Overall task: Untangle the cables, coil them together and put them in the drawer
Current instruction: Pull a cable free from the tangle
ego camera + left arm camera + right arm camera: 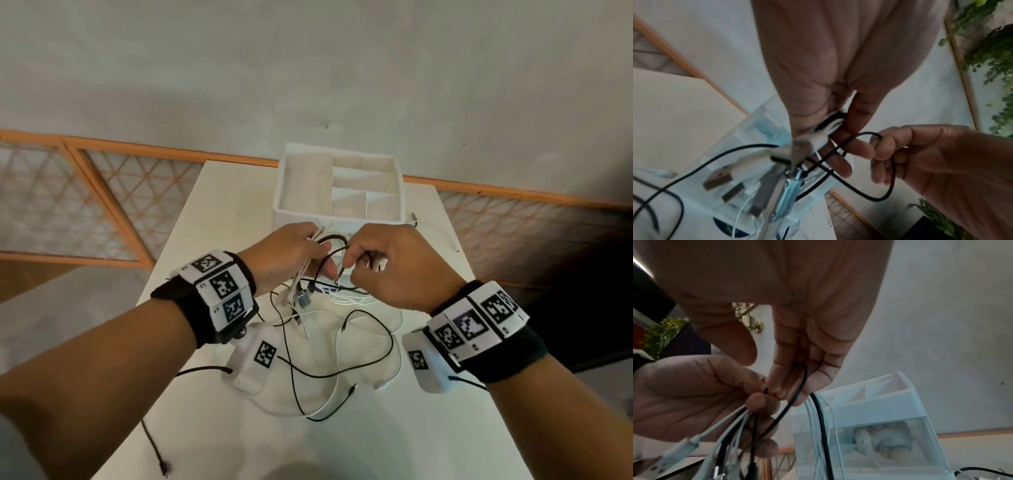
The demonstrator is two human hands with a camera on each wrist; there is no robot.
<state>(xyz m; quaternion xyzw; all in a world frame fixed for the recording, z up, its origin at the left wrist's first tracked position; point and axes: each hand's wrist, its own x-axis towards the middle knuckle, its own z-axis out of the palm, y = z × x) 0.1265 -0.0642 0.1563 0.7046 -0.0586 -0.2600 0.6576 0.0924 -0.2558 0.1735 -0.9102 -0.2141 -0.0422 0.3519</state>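
Note:
Over the middle of the table, my left hand (320, 262) grips a bundle of white and black cables (830, 125). Their USB plugs (719, 177) hang below it. My right hand (352, 265) is close beside it and pinches a loop of black cable (888, 191) between the fingertips; in the right wrist view this black cable (791, 402) runs under those fingers. More black cable (342, 373) and white cable (399, 363) trail tangled on the table (222, 212) under my wrists. The white drawer unit (284, 192) stands just beyond my hands, with compartments open on top.
A white cable (442, 233) lies to the right of the drawer unit. One black cable end (161, 462) reaches the table's front left. The table is narrow, with floor on both sides and a wall with orange-framed lattice panels (68, 202) behind it.

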